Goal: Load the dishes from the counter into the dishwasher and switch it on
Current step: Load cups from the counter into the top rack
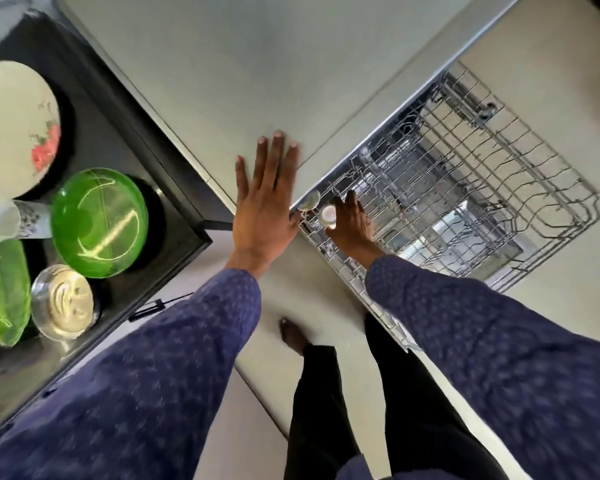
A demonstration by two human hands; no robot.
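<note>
Left hand (265, 206): fingers straight, flat on the smooth cabinet front (222, 81).
Right hand (352, 223): gripped a small white cup (328, 216) at the wire rack's (499, 188) near corner.
Counter (118, 133): glossy green bowl (99, 221), round floral plate (14, 129) waited.
Writing: none I could read.

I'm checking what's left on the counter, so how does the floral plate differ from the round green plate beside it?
The floral plate is opaque cream with pink flowers at its rim; the round green plate is see-through green glass with no print. The floral plate looks larger and lies farther back on the counter, while the green one sits nearer the dishwasher rack. Both are round, lie flat and are untouched.
</note>
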